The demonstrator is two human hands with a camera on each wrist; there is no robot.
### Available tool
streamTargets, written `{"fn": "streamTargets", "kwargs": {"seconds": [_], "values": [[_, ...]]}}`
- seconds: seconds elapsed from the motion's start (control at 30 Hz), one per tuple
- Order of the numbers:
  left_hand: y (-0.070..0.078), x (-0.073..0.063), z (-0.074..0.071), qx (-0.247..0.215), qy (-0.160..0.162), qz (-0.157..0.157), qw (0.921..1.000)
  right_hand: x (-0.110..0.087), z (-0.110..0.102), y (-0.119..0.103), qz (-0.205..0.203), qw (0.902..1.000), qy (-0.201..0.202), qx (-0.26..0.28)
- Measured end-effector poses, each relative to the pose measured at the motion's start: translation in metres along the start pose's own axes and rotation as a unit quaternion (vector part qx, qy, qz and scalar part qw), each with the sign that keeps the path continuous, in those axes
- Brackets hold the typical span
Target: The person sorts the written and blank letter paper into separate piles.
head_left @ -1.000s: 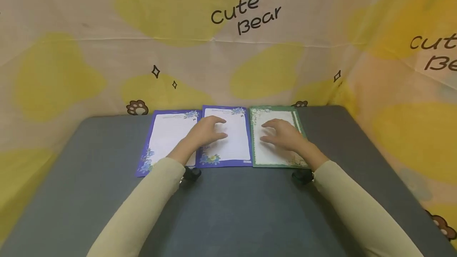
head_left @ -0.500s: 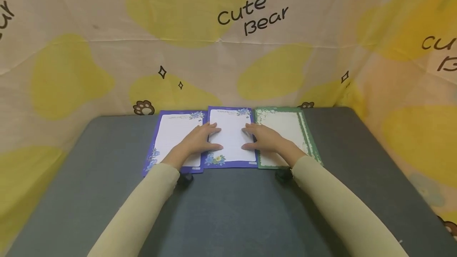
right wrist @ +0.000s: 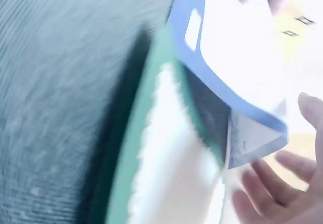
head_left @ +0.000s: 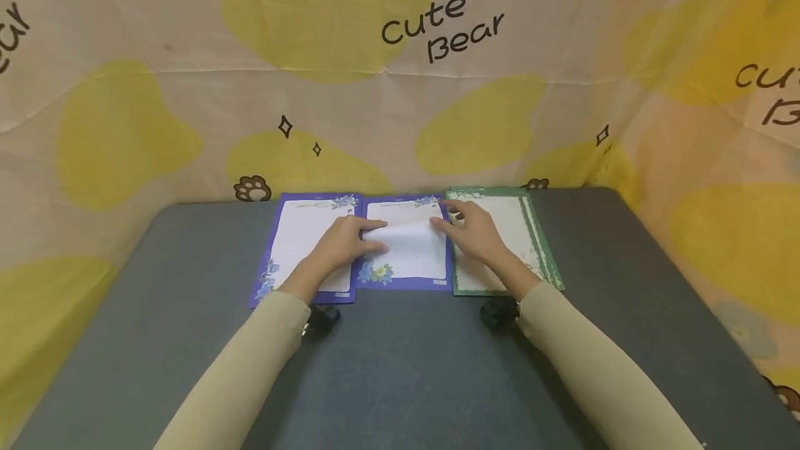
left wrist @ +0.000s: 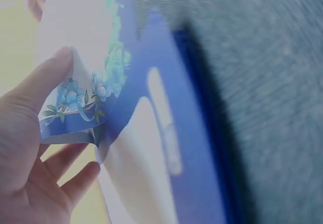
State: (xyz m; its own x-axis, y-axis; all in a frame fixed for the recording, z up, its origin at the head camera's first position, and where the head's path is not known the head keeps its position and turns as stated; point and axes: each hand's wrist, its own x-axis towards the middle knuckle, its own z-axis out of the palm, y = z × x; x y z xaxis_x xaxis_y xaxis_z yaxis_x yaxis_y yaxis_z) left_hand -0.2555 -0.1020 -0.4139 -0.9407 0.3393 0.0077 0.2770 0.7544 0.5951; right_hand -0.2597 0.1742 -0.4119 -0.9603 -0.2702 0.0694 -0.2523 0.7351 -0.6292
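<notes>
A sheet of letter paper (head_left: pixel 406 259) with a blue border and flowers bows up between the two hands in the head view. My left hand (head_left: pixel 340 242) holds its left edge, and the left wrist view shows the thumb (left wrist: pixel 48 77) against its face and fingers behind. At the sheet's right side my right hand (head_left: pixel 480 231) curls round the edge, its fingers (right wrist: pixel 267 183) touching the paper there; overexposure blurs the thumb's contact. Flat on the left lies another blue-bordered sheet (head_left: pixel 300 235), partly under the left hand. Green-bordered paper (head_left: pixel 494 214) lies beneath the right hand.
The papers lie near the back edge of a grey table (head_left: pixel 400 367). Behind stands a patterned cloth (head_left: pixel 350 110) with yellow patches and lettering. A dark device hangs under each wrist, such as the one on the left (head_left: pixel 323 318).
The right hand came left over the green paper, then reached the middle sheet's right edge. Both hands took hold of that sheet, which was flat and is now bent upward.
</notes>
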Motion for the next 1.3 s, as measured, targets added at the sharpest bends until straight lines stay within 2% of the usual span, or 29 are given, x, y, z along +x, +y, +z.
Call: {"fn": "streamTargets", "kwargs": {"seconds": [0.1, 0.2, 0.3, 0.37, 0.43, 0.53, 0.6, 0.67, 0.73, 0.8, 1.0, 1.03, 1.1, 1.23, 1.3], "values": [[0.0, -0.003, -0.003, -0.022, 0.016, 0.0, 0.9996, -0.003, -0.002, -0.004, 0.053, 0.9922, 0.001, 0.113], [0.0, -0.005, -0.004, -0.042, 0.021, -0.003, 0.9989, -0.004, -0.003, -0.008, 0.088, 0.9702, -0.01, 0.226], [0.001, -0.009, -0.003, -0.089, 0.027, -0.029, 0.9952, -0.003, -0.004, -0.013, 0.111, 0.9491, -0.001, 0.295], [0.001, -0.012, -0.004, -0.141, 0.036, -0.055, 0.9879, -0.003, -0.006, -0.017, 0.114, 0.9405, 0.002, 0.32], [0.0, -0.015, -0.006, -0.199, 0.054, -0.082, 0.975, -0.003, -0.008, -0.02, 0.113, 0.9367, 0.005, 0.332], [-0.002, -0.018, -0.012, -0.293, 0.082, -0.117, 0.9455, -0.002, -0.011, -0.025, 0.103, 0.934, 0.007, 0.342], [-0.003, -0.021, -0.018, -0.342, 0.1, -0.134, 0.9247, -0.002, -0.011, -0.029, 0.096, 0.9374, 0.009, 0.335], [-0.005, -0.024, -0.025, -0.372, 0.107, -0.138, 0.9116, -0.002, -0.009, -0.034, 0.086, 0.9427, 0.006, 0.322], [-0.008, -0.027, -0.032, -0.378, 0.106, -0.14, 0.909, -0.002, -0.005, -0.039, 0.074, 0.9489, 0.004, 0.307], [-0.011, -0.031, -0.038, -0.371, 0.104, -0.149, 0.9109, -0.001, 0.0, -0.045, 0.065, 0.9525, 0.004, 0.297], [-0.026, -0.046, -0.049, -0.393, 0.102, -0.188, 0.8944, 0.009, 0.021, -0.065, 0.05, 0.9608, 0.012, 0.272], [-0.029, -0.049, -0.051, -0.386, 0.103, -0.189, 0.8969, 0.011, 0.025, -0.068, 0.05, 0.9626, 0.011, 0.266], [-0.035, -0.055, -0.054, -0.361, 0.11, -0.185, 0.9072, 0.016, 0.033, -0.073, 0.047, 0.9669, 0.007, 0.251], [-0.049, -0.064, -0.06, -0.277, 0.127, -0.184, 0.9345, 0.025, 0.052, -0.083, 0.045, 0.974, -0.001, 0.222], [-0.056, -0.067, -0.061, -0.235, 0.132, -0.186, 0.9448, 0.029, 0.062, -0.089, 0.047, 0.9783, -0.007, 0.202]]}}
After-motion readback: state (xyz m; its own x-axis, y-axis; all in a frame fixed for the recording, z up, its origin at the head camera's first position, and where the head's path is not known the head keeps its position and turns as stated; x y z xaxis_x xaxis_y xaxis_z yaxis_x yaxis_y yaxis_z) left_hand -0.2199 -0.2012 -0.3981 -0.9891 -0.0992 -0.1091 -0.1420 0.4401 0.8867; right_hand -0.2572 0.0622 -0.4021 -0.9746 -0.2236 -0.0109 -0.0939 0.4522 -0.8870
